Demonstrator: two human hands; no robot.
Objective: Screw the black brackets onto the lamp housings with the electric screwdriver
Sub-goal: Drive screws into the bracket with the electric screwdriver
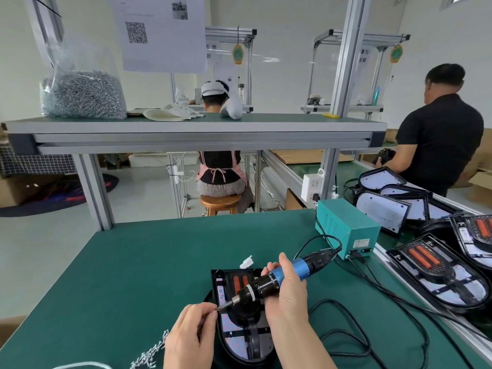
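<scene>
Blue-barrelled driver (290,272) lay clasped in the right hand (290,296), tilted so the left hand (190,334) could pinch a screw (218,309) onto its bit above the housing (239,315).

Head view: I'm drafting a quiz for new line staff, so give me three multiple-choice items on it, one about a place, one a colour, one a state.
1. Where does the loose pile of screws lie?
A. left of the left hand
B. on the teal power box
C. on the upper shelf

2. What colour is the grip of the electric screwdriver?
A. red
B. blue
C. yellow

3. What is the right hand doing?
A. resting flat on the mat
B. holding a cable
C. gripping the screwdriver

Key: 1 A, the pile sits on the mat by the left hand; 2 B, a blue barrel shows; 3 C, the fingers wrap the barrel over the lamp housing.
</scene>
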